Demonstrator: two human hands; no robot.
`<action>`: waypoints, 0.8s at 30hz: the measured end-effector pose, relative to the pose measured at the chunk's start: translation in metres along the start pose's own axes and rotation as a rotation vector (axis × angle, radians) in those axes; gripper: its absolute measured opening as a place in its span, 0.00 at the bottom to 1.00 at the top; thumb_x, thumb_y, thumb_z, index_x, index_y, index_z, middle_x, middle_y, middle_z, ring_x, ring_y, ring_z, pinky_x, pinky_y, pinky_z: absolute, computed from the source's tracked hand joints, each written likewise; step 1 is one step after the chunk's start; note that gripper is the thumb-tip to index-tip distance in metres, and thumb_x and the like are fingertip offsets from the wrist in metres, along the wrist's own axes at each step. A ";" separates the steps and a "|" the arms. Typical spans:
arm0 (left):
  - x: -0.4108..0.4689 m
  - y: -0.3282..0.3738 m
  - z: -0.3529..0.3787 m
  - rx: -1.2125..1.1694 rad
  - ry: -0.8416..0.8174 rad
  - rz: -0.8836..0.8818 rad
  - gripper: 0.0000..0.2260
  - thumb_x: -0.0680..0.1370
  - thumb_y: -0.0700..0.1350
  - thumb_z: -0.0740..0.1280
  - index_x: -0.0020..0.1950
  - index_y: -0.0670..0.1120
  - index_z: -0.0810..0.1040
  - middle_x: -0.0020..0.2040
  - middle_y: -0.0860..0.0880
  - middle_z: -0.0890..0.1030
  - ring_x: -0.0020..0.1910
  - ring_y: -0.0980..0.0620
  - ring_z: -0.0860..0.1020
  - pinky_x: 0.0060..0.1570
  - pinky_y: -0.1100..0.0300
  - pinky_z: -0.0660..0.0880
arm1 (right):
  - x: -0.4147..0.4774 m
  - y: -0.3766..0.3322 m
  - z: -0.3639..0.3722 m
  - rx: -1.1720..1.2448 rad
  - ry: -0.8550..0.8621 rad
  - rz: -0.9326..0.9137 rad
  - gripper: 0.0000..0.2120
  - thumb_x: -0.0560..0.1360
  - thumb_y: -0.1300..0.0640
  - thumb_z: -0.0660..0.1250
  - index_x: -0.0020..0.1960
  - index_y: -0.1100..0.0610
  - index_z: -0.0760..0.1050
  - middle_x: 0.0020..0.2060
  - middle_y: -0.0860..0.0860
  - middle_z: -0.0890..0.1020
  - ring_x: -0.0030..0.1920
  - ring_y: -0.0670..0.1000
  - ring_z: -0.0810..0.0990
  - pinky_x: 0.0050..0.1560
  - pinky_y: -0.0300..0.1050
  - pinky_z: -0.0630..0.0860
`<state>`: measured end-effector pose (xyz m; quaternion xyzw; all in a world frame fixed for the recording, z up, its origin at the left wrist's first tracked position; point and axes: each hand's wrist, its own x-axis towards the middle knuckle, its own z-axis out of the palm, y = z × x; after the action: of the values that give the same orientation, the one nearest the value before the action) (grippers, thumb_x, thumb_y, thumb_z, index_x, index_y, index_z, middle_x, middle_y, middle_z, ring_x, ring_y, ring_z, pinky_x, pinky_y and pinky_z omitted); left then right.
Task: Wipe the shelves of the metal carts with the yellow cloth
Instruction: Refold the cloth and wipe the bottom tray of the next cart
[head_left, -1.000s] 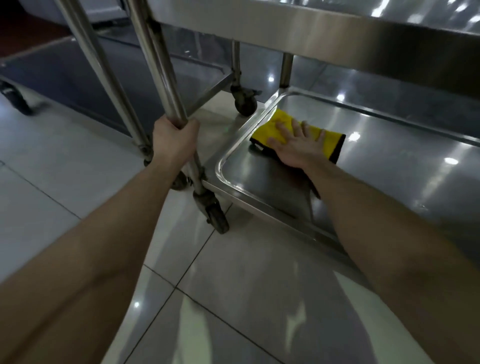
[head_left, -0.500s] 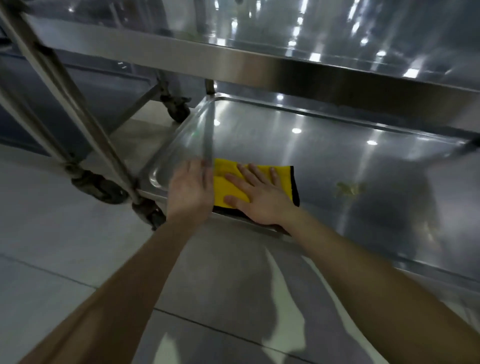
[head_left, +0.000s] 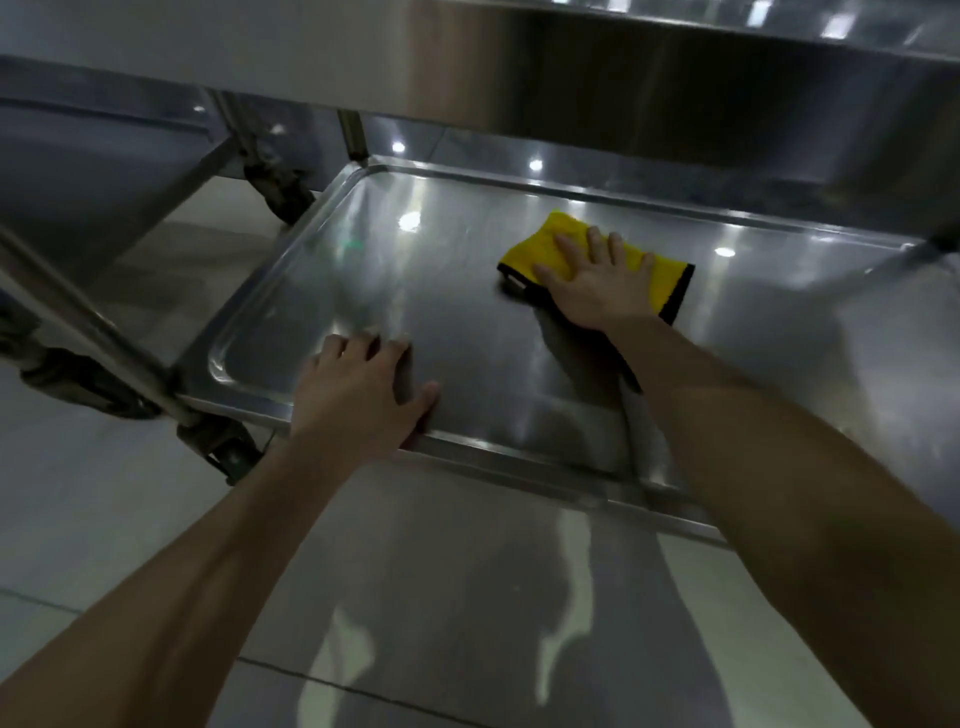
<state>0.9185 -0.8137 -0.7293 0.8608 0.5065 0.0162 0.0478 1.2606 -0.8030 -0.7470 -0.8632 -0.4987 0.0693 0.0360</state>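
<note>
Bottom steel shelf (head_left: 467, 332) of the cart, yellow cloth (head_left: 551, 242) flat on it toward the far side

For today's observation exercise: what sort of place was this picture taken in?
Probably a commercial kitchen or similar service area: a stainless-steel cart shelf, caster wheels, and a glossy tiled floor.

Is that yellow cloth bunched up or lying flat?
Flat: the yellow cloth lies as a rectangle on the bottom shelf, pressed under the flattened right hand.
</note>
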 end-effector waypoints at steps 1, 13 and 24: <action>0.000 0.001 -0.001 0.019 -0.005 -0.005 0.36 0.78 0.74 0.56 0.81 0.57 0.67 0.80 0.46 0.70 0.76 0.38 0.67 0.74 0.42 0.68 | 0.010 -0.014 0.000 0.008 0.001 0.006 0.39 0.78 0.21 0.42 0.86 0.34 0.46 0.88 0.50 0.45 0.87 0.58 0.42 0.79 0.77 0.39; -0.004 0.000 -0.009 0.003 -0.010 -0.029 0.36 0.80 0.72 0.60 0.84 0.57 0.65 0.84 0.48 0.65 0.80 0.39 0.64 0.77 0.47 0.63 | -0.042 -0.114 0.022 0.030 -0.023 -0.300 0.38 0.76 0.20 0.41 0.84 0.30 0.48 0.87 0.47 0.44 0.87 0.55 0.39 0.79 0.74 0.33; 0.011 0.053 -0.039 0.006 0.021 0.152 0.28 0.75 0.48 0.73 0.73 0.41 0.77 0.73 0.36 0.74 0.72 0.33 0.72 0.71 0.40 0.71 | -0.209 -0.009 0.018 0.081 -0.022 -0.257 0.32 0.83 0.27 0.49 0.85 0.31 0.48 0.87 0.43 0.42 0.86 0.50 0.38 0.81 0.69 0.34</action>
<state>0.9668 -0.8267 -0.6858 0.8968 0.4400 0.0272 0.0385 1.1469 -0.9796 -0.7463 -0.7893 -0.6023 0.0936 0.0739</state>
